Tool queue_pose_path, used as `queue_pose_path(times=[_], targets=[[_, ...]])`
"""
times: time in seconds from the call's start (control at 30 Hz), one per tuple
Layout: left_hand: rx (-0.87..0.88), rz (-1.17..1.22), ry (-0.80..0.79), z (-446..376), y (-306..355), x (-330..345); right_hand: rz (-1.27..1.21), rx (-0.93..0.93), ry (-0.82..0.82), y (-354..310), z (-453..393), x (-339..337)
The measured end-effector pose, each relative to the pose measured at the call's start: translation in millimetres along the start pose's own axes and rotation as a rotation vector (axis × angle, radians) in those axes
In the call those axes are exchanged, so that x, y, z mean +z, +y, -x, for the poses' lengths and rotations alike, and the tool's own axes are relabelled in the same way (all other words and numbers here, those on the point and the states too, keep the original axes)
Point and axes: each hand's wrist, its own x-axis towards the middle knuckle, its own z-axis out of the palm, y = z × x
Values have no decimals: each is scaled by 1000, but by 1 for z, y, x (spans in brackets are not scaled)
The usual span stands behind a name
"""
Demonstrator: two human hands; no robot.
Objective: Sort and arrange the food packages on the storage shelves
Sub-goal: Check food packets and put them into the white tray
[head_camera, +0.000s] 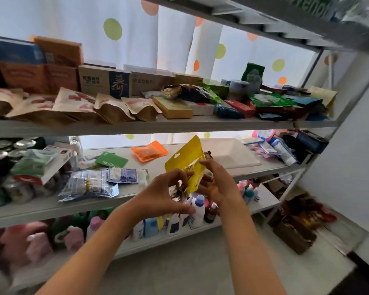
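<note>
A yellow pouch (pixel 186 158) with a hang hole is held upright in front of the middle shelf (pixel 51 206). My left hand (pixel 164 193) grips its lower left, where a shiny silver and dark packet (pixel 176 191) shows under the fingers. My right hand (pixel 214 178) holds the pouch's right side, fingers curled over its edge. An orange pouch (pixel 149 150) lies flat further back on the middle shelf. Blue and clear packets (pixel 94 184) lie to the left.
The upper shelf (pixel 158 124) carries brown paper bags (pixel 79 105), cartons and green packets. A white tray (pixel 230 153) sits right of the pouch. Cans (pixel 4 150) crowd the left end. Bottles (pixel 198 207) stand on the lower shelf. Boxes sit on the floor at right.
</note>
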Motion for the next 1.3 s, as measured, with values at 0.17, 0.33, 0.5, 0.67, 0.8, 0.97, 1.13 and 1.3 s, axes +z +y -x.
queue_pose_path(times=[0.17,0.33,0.5,0.67,0.8,0.97,1.13,1.3], targets=[[-92,123,165,-8,5,27,-54,-20,5,21,-4,-23],[-148,-10,305,-13,-8,56,-102,-69,81,45,-4,-38],[-224,4,330,-6,-10,78,-119,-84,126,65,5,-51],[-297,-4,308,5,-11,91,-48,-142,108,82,18,-59],[-275,32,341,13,-10,97,57,-182,119,88,26,-63],[-256,-67,408,16,-17,113,187,-234,111,96,30,-69],[-293,-109,460,19,-21,124,333,-244,91,103,31,-74],[-392,-17,692,26,-23,104,182,-222,134,95,34,-90]])
